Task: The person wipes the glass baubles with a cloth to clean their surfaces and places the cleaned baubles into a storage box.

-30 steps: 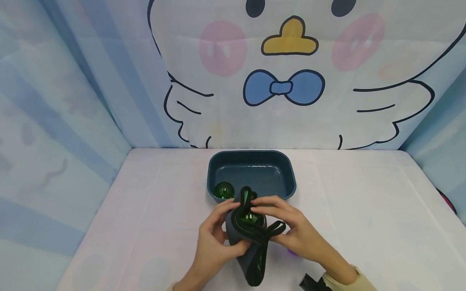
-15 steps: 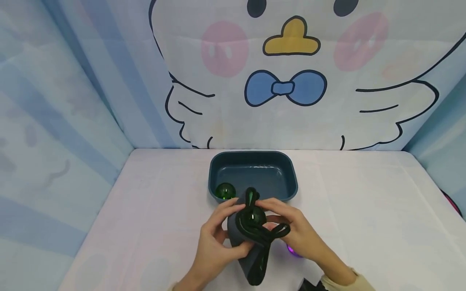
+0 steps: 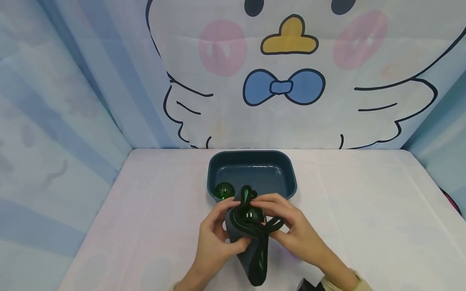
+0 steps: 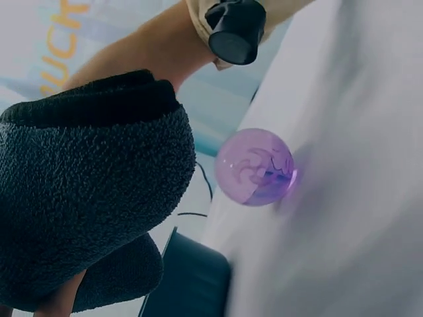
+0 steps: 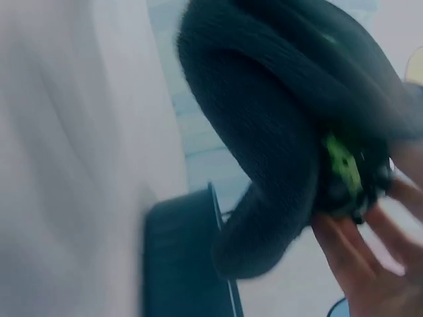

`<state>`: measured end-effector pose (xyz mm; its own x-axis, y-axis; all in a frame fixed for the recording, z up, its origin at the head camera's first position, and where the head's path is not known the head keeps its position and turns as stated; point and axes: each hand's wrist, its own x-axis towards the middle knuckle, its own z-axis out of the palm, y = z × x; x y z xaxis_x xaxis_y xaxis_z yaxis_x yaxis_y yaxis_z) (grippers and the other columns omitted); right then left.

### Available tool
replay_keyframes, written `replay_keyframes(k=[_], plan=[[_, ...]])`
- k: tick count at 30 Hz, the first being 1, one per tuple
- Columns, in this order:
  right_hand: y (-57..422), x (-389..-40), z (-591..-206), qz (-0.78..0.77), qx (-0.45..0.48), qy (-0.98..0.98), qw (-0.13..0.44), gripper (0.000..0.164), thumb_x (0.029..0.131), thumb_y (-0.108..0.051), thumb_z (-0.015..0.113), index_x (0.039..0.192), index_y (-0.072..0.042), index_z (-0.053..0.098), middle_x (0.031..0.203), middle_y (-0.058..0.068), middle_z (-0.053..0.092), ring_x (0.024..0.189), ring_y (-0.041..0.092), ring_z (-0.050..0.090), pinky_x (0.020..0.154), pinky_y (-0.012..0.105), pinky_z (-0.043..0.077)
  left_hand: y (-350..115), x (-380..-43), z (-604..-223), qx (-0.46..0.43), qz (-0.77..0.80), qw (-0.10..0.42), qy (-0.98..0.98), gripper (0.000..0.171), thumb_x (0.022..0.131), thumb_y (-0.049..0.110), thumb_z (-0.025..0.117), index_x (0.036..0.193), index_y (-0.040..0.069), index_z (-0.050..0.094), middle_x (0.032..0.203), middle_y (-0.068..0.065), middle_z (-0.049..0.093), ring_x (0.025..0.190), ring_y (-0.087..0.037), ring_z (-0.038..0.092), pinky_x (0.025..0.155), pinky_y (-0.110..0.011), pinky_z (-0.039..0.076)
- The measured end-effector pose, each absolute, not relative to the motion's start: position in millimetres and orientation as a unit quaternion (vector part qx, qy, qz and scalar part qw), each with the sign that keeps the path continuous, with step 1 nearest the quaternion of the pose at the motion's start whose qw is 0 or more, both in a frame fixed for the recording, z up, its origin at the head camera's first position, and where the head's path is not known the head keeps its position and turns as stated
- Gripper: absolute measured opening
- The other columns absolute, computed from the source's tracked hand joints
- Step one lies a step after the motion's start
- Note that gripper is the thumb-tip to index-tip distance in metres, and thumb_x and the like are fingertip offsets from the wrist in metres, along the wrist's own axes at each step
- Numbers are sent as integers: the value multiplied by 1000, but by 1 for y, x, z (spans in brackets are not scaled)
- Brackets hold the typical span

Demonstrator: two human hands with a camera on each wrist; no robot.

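Note:
A thick dark cloth [image 3: 234, 226], folded in loops, is held up in front of the tray. My left hand [image 3: 218, 238] grips it from the left, thumb pressing its near face and fingers round the far side. A shiny green ball [image 3: 253, 214] sits nested in the folds. From the right, my right hand [image 3: 300, 230] holds the ball, fingertips at its top and side. The right wrist view shows the fingers round the green ball [image 5: 347, 172] beside the cloth [image 5: 258, 112]. In the left wrist view the cloth [image 4: 99, 178] hides most of the left hand.
A dark teal tray [image 3: 251, 153] stands behind the hands, with another green ball [image 3: 224, 190] in its near left corner. A translucent purple ball [image 4: 256, 165] rests on the white tabletop [image 3: 364, 210] beneath the right forearm. A patterned fabric wall [image 3: 225, 121] rises behind the table.
The right fingers shift over the green ball, and the ball and cloth sway slightly right, then back left. The purple ball shows less beside the right hand than half a second ago.

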<state>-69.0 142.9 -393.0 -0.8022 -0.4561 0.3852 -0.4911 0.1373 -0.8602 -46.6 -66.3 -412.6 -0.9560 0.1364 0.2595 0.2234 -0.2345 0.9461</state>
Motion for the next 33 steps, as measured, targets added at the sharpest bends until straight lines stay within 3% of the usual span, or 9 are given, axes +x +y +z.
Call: replay_keyframes(k=[4, 7, 14, 24, 33], plan=[[147, -72, -393, 560, 351, -750, -6, 66, 81, 14, 71, 140, -10, 54, 137, 6, 50, 131, 15, 48, 102, 31, 51, -69, -47, -411, -153, -772, 31, -616, 66, 68, -14, 77, 129, 1, 57, 143, -18, 45, 129, -24, 53, 85, -42, 58], [147, -73, -396, 561, 368, -741, 9, 70, 79, 15, 73, 141, -8, 52, 138, 9, 50, 130, 13, 49, 99, 33, 53, -71, -48, -409, -164, -769, 32, -616, 66, 67, -15, 76, 128, 0, 57, 144, -17, 45, 132, -24, 50, 86, -43, 58], [143, -75, -403, 565, 380, -729, 69, 60, 81, 11, 73, 136, -4, 57, 136, 13, 56, 127, 14, 53, 89, 32, 58, -73, -50, -407, -179, -764, 39, -619, 65, 68, -15, 76, 129, -1, 57, 145, -16, 45, 134, -24, 47, 84, -44, 59], [140, -71, -404, 600, 333, -726, 36, 52, 88, 9, 67, 137, -3, 56, 129, 11, 61, 117, 12, 60, 87, 33, 59, -73, -48, -408, -179, -759, 32, -626, 63, 68, -12, 77, 127, -2, 58, 143, -16, 48, 134, -22, 48, 87, -42, 58], [142, -70, -402, 561, 370, -736, 85, 63, 79, 12, 75, 138, -1, 55, 132, 14, 57, 125, 12, 56, 92, 30, 57, -74, -47, -410, -191, -762, 42, -618, 63, 66, -15, 76, 126, -5, 58, 142, -18, 47, 130, -22, 51, 86, -43, 58]])
